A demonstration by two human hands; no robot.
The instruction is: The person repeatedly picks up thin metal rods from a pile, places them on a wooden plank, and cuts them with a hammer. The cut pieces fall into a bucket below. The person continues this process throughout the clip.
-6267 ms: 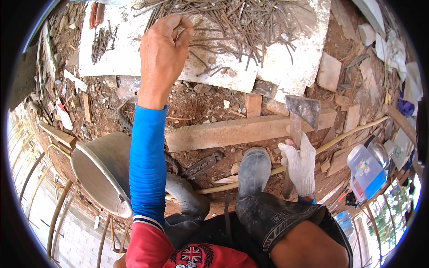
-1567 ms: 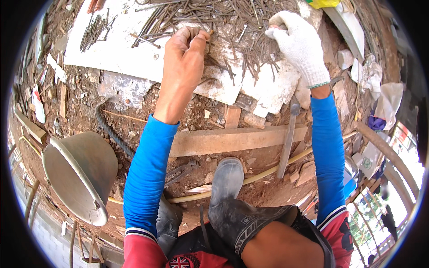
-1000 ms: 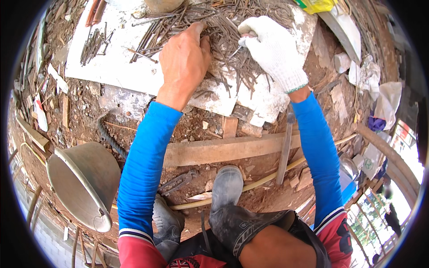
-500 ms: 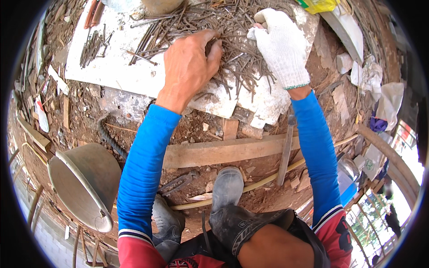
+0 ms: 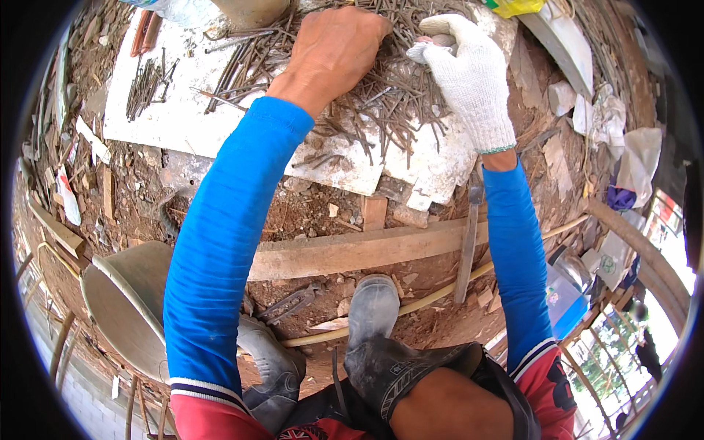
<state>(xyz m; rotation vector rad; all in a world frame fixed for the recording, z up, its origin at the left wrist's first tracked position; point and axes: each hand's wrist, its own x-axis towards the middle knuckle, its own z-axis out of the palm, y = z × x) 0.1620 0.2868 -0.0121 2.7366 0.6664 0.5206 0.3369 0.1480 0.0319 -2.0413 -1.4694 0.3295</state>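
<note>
A heap of rusty nails (image 5: 396, 95) covers much of a worn white board (image 5: 198, 132) in front of me. My bare left hand (image 5: 337, 55) is over the heap's left part, back upward and fingers curled down; its fingertips and anything between them are hidden. At the heap's right edge is my right hand (image 5: 473, 84) in a white knit glove. Its thumb and fingers are curled together, with bare fingertips poking out; I cannot make out what they hold. A smaller bunch of nails (image 5: 147, 86) lies apart at the board's left, below a red-brown-handled tool (image 5: 145, 33).
A wooden beam (image 5: 359, 253) crosses the dirt before my boots, with a hammer (image 5: 469, 249) leaning over it. Pliers (image 5: 293, 304) lie by my left boot (image 5: 271, 359). A bucket (image 5: 125, 308) stands left, partly behind my arm. A round container (image 5: 253, 11) sits at the board's far edge.
My left hand has moved farther away and slightly right over the nails, its thumb now out of sight. The right hand stays nearly where it was, its fingers still curled.
</note>
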